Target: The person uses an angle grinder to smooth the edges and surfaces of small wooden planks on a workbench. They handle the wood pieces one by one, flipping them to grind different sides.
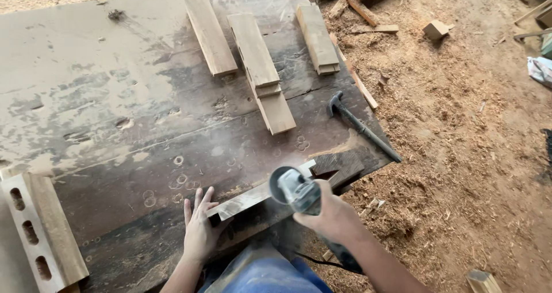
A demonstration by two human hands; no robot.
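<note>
Angle grinder (296,192) is held in the closed grip of the right hand (333,215), its disc set against a narrow wooden strip (259,194) at the near edge of the worn surface (115,115). The strip's end is pressed down by the left hand (199,230), fingers spread flat. Three planks (253,51) and a hammer (359,125) are seen farther back.

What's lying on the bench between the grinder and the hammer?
In the head view, only the far end of the wood strip and a dark stretch of worn bench top lie between the angle grinder and the hammer.
</note>
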